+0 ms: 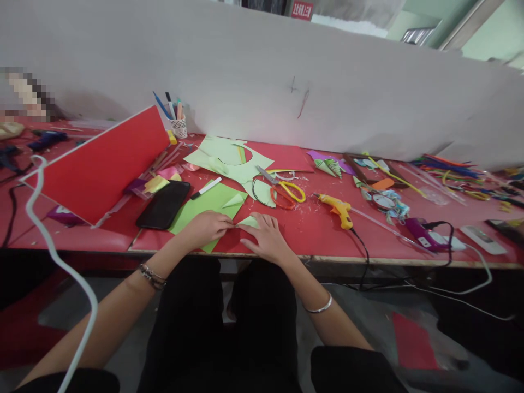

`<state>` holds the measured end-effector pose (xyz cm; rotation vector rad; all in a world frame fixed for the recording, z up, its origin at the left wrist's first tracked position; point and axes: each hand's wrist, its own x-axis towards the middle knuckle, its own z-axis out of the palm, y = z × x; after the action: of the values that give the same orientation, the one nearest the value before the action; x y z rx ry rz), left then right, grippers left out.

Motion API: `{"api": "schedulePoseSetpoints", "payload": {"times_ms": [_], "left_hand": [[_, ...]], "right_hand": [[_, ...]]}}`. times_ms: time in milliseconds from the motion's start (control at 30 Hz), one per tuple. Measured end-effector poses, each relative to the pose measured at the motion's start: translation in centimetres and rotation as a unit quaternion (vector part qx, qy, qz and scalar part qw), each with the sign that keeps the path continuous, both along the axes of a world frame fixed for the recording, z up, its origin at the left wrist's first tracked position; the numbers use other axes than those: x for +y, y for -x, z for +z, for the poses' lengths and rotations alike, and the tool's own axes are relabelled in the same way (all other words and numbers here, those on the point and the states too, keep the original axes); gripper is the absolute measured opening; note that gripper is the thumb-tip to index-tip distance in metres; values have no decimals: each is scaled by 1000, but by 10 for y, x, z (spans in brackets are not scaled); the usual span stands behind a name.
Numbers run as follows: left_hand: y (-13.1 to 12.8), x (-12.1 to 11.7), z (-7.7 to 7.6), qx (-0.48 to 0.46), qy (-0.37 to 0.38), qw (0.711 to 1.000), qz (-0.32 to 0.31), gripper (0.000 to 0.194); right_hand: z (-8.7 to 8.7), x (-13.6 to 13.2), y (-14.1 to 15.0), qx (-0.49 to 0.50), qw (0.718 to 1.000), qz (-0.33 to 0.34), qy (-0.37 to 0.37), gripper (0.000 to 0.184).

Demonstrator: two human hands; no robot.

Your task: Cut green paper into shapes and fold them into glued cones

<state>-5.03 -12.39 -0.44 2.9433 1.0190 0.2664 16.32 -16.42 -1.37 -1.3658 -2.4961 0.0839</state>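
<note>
Both my hands rest near the front edge of a red table. My left hand has its fingers curled and pinches the left end of a small pale green paper piece. My right hand lies flat on the same piece, fingers pressed down on it. Under my left hand lies a larger green sheet with a white marker on its far edge. A black phone lies just left of the sheet.
Scissors with orange and yellow handles and cut pale green paper lie behind my hands. A yellow glue gun sits to the right, its cord over the edge. A red board leans at left beside a pen cup. Craft scraps crowd the right.
</note>
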Motion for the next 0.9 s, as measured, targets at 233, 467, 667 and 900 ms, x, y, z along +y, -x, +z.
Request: {"api": "schedulePoseSetpoints", "payload": {"times_ms": [233,467,667,900], "left_hand": [[1,-5,2,-12,10,1000,15,27],[0,-6,4,-5,7,1000,30,27],[-1,-6,4,-10,14,999,30,28],[-1,-7,5,-18,39,998,41,30]], "right_hand": [[1,0,-3,6,1000,-12,-3,43],[-3,1,-24,30,998,-54,-15,39],[-4,2,-37,32,996,-83,-22,38],[1,3,-36,21,996,-80,-15,40]]}}
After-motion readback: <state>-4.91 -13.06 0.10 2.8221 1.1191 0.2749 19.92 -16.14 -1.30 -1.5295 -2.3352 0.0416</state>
